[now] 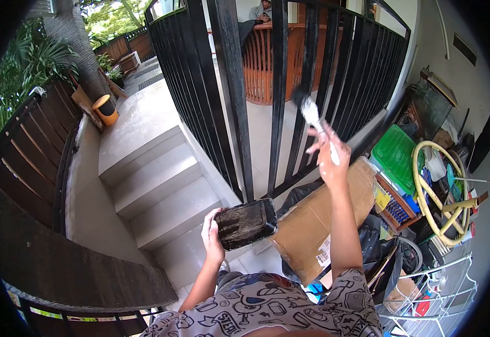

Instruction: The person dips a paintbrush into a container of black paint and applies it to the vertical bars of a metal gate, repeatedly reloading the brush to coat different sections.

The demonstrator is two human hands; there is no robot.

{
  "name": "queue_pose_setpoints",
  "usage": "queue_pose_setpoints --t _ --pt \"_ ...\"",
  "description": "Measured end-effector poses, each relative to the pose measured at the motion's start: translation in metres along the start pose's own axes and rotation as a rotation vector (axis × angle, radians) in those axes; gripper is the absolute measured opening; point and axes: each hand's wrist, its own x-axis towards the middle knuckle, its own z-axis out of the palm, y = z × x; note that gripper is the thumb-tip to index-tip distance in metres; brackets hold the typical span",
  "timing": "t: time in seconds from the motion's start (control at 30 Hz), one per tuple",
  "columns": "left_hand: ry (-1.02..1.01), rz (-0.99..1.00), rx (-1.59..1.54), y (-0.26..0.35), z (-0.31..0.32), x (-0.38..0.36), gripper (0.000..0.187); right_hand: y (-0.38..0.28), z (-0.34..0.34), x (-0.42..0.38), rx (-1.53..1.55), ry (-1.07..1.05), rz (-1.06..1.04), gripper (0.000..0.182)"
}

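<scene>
My right hand (334,154) is raised and closed around the handle of a paintbrush (311,111), whose bristles are dark and overlap the bars of the black metal railing (278,101) in this view. White smears mark the fingers and the brush handle. Lower down, my left hand (213,233) grips the left end of a black rectangular paint tray (246,223). Streaks of dark paint coat the tray's inside. The tray is tilted toward me, just in front of the railing's near corner post (234,95).
Concrete steps (166,185) rise on the left. A flattened cardboard box (323,219) lies under my right arm. To the right are a green lid (394,157), a yellowish wheel-shaped frame (419,185) and a white wire rack (436,292). Behind the railing, a person (262,12) is at a wooden counter (264,67).
</scene>
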Motion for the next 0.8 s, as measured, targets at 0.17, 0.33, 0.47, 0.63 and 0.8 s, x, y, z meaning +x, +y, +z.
queue_pose_setpoints --t 0.17,0.33,0.47,0.63,0.8 --pt "-0.009 -0.001 -0.003 -0.002 -0.003 -0.004 0.049 0.027 0.025 0.008 0.125 -0.079 0.205 0.046" --pt "0.034 0.000 -0.002 -0.003 -0.012 -0.005 0.049 0.045 0.024 -0.034 0.131 -0.129 0.314 0.044" --pt "0.041 -0.014 0.076 0.001 -0.015 -0.005 0.048 0.037 0.013 -0.056 -0.121 -0.252 0.319 0.035" --pt "-0.011 0.011 0.054 0.002 -0.009 -0.002 0.048 0.007 -0.006 -0.052 0.045 -0.250 0.234 0.034" --pt "-0.026 -0.031 0.086 0.008 -0.003 0.001 0.056 -0.026 -0.005 -0.041 0.032 -0.137 -0.005 0.035"
